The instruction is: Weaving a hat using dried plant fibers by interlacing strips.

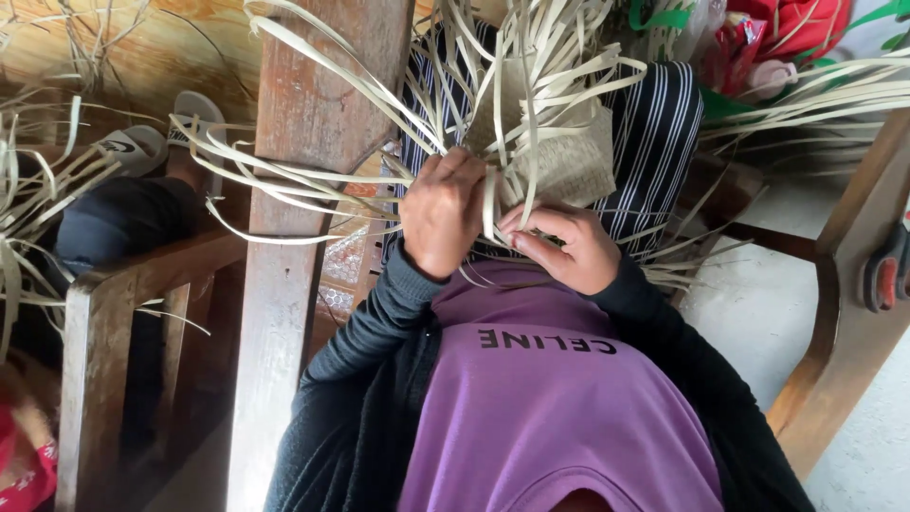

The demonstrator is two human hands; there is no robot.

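Gripping pale strips (531, 114) mid-frame, left hand (443, 213) was closed around them; right hand (567, 248) pinched one (fingertips hidden behind the woven piece (569, 161)).

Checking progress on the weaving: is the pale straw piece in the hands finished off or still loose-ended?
Still loose-ended. The pale woven straw piece has a small plaited patch, while many unwoven strips fan out around it; left hand and right hand grip strips.

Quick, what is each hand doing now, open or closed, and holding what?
Left hand: closed, gripping pale straw strips at the edge of the woven piece.
Right hand: closed, pinching one strip at the same edge.
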